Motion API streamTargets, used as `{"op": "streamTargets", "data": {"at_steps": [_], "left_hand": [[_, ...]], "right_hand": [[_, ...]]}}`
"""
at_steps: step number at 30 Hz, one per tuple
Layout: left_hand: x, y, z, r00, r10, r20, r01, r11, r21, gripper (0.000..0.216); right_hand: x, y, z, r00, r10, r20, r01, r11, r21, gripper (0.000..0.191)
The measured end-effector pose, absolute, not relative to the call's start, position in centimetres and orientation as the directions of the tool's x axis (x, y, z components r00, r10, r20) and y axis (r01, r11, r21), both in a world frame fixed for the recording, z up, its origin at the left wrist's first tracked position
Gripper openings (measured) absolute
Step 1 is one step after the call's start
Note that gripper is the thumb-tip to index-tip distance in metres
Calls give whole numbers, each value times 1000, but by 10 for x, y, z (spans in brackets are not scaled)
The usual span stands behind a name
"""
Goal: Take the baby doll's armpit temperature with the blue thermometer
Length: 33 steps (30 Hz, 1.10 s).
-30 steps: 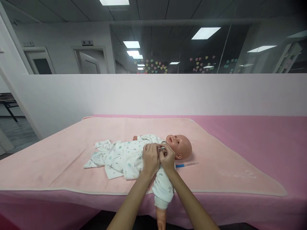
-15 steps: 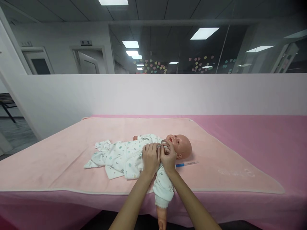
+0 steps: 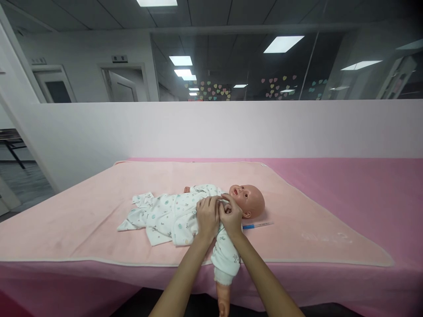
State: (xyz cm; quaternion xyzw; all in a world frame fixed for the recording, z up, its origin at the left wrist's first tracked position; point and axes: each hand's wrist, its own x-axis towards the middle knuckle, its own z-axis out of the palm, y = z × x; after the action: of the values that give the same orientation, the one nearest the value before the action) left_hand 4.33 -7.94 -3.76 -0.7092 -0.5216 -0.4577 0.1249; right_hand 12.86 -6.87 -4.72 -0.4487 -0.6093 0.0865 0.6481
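Light pinching likely suited the shirt (image 3: 185, 218)
Left hand (image 3: 207, 216), right hand (image 3: 232, 218) curled narrow, hold unclear; doll's head (image 3: 254, 201) at two o'clock.

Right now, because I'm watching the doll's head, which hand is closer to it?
The right hand, just beside the doll's head; the left hand is farther down the body, over the patterned white top.

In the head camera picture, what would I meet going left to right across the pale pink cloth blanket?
White patterned cloth leg ends, bare left hand, bare right hand, slim pale stick with a blue end.
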Motion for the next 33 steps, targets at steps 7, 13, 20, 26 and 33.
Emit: {"op": "streamTargets", "data": {"at_steps": [7, 13, 20, 26, 33], "left_hand": [[44, -76, -39, 19, 597, 802, 838, -447, 313, 17], [41, -82, -37, 64, 543, 838, 838, -485, 251, 16], [14, -96, -36, -106, 534, 839, 880, -343, 329, 13], [15, -100, -38, -59, 602, 796, 885, -337, 321, 12], [15, -99, -39, -117, 590, 799, 847, -360, 390, 15]], "right_hand": [[128, -59, -55, 308, 604, 735, 401, 618, -676, 27], [129, -57, -56, 337, 546, 767, 438, 630, -641, 22], [131, -62, -53, 380, 549, 745, 398, 629, -667, 20], [124, -70, -50, 210, 401, 892, 531, 719, -448, 19], [118, -69, -56, -157, 427, 891, 627, 740, -244, 21]]}}
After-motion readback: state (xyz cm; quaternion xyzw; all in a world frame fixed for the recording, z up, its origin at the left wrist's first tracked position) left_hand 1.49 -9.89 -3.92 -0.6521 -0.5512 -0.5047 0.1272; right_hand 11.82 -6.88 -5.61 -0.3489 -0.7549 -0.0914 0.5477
